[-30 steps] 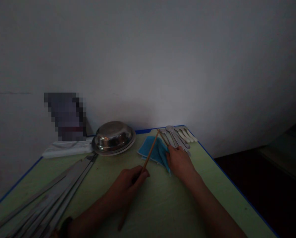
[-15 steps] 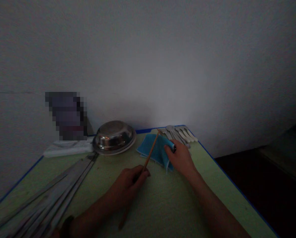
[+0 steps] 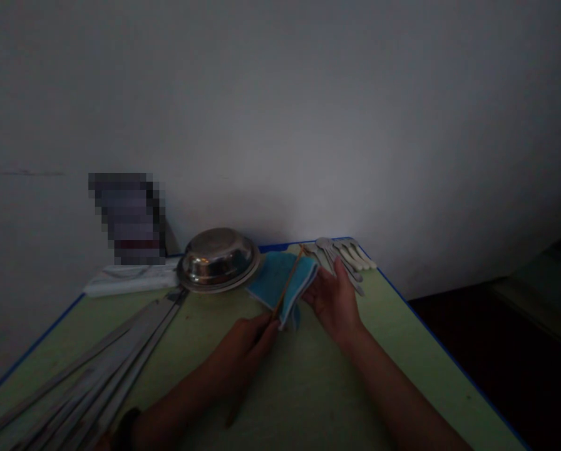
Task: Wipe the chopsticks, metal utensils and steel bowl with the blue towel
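Observation:
My left hand [image 3: 248, 343] is closed around a slim brown chopstick [image 3: 287, 285], which slants up and away over a blue cloth [image 3: 272, 275]. Whether a second chopstick lies along it I cannot tell. The chopstick's lower end [image 3: 233, 410] shows beneath the hand. At the cloth's right edge is my right hand [image 3: 334, 307], palm turned left, thumb raised apart, fingertips partly hidden behind the raised fold. The cloth's near corner reaches my left fingers. Just beyond my right hand lie metal spoons and forks [image 3: 325, 244].
An upturned shiny metal bowl [image 3: 217, 257] sits left of the cloth. Several long flat metal strips [image 3: 121, 357] fan out at the left. White-handled cutlery [image 3: 355, 255] lies by the far right corner of the blue-edged green table [image 3: 431, 376]. A blurred-out object [image 3: 128, 219] stands against the wall.
My right hand has turned palm-left and its thumb has come off the cloth. The cloth's right side has folded left, toward the chopstick. My left hand has stayed nearly still.

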`<state>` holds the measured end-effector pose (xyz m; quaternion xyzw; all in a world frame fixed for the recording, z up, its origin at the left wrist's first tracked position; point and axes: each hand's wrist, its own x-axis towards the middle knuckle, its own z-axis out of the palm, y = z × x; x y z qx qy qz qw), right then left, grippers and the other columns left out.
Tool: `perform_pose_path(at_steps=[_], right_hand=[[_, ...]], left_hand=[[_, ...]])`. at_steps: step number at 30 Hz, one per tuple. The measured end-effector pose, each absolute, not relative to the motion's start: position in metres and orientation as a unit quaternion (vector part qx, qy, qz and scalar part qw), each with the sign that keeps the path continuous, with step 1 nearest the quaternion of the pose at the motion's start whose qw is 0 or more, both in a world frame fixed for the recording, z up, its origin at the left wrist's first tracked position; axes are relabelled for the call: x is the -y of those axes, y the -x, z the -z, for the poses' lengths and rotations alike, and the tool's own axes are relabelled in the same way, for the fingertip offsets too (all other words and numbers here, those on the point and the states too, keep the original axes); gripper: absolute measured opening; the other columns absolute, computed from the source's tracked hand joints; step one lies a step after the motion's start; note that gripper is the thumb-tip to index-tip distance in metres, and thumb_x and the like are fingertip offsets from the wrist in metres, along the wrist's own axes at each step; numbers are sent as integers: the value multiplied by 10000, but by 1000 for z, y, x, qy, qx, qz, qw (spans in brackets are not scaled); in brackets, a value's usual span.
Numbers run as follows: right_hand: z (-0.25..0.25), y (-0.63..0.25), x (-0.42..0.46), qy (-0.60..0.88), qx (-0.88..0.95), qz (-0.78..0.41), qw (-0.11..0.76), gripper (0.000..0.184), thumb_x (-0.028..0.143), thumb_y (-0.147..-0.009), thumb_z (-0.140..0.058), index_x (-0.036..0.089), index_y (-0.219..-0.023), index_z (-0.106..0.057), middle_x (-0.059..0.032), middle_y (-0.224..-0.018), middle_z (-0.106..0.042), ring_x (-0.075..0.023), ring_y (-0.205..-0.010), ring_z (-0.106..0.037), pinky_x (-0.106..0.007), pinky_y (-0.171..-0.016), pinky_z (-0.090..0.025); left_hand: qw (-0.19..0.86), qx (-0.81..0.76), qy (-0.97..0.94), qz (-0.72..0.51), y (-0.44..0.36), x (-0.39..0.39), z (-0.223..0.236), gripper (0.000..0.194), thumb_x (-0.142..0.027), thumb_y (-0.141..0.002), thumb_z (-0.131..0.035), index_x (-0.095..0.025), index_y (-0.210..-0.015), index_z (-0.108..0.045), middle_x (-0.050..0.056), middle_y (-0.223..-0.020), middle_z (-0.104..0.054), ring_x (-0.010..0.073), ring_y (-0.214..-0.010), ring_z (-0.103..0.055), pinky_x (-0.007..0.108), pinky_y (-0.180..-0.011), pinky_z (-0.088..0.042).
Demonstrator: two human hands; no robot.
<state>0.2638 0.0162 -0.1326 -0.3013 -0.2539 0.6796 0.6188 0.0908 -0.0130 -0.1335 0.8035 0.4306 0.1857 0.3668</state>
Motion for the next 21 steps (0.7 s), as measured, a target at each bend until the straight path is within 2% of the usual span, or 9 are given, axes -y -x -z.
perform_pose_path(at_steps=[1,3,6,8,13,17,21], right_hand=[[134,-264,-17,279,224,-699,620,424,557,-751,-453,176,-730,-637,-28,-692,-674,-149,-619,-604,-295,-648,-482],[136,-262,-19,276,193,-702,628,300,448,-753,-506,182,-709,-636,-18,-683,-685,-145,-617,-613,-289,-659,-488],[142,-255,-19,308,218,-678,631,135,302,-712,-589,198,-774,-649,-11,-789,-708,-154,-719,-633,-285,-711,-488],[144,-251,-17,316,257,-676,614,164,311,-696,-619,197,-809,-655,-21,-828,-709,-170,-776,-636,-301,-742,-482],[144,-249,-11,349,326,-674,563,214,336,-694,-648,192,-852,-657,0,-704,-690,-167,-751,-634,-311,-750,-476],[143,-245,-9,349,319,-652,593,242,358,-717,-631,212,-910,-630,-1,-881,-689,-144,-816,-625,-302,-811,-463],[137,-239,-7,387,239,-645,614,324,404,-718,-621,263,-1006,-569,10,-938,-682,-153,-835,-630,-328,-790,-487]], left_hand=[[364,-431,-805,-184,-91,13,134,335,-330,-916,-295,-156,-868,-578,-44,-586,-486,120,-517,-483,211,-528,-372],[363,-430,-806,-184,-90,13,134,348,-327,-919,-284,-158,-891,-587,-45,-576,-488,122,-514,-480,214,-536,-378],[368,-417,-810,-186,-90,15,135,367,-337,-928,-271,-170,-833,-583,-41,-604,-515,119,-535,-486,208,-560,-391],[369,-407,-815,-184,-90,15,134,368,-336,-926,-278,-173,-762,-564,-34,-634,-533,119,-564,-498,206,-586,-399],[361,-386,-831,-177,-89,13,134,370,-326,-905,-282,-172,-689,-540,-19,-645,-547,136,-608,-533,225,-625,-405],[363,-365,-840,-173,-86,11,137,329,-309,-878,-311,-174,-663,-520,-24,-629,-533,130,-579,-510,208,-561,-398],[345,-358,-851,-173,-86,13,139,228,-303,-866,-395,-169,-760,-546,-8,-744,-572,146,-690,-534,225,-646,-406]])
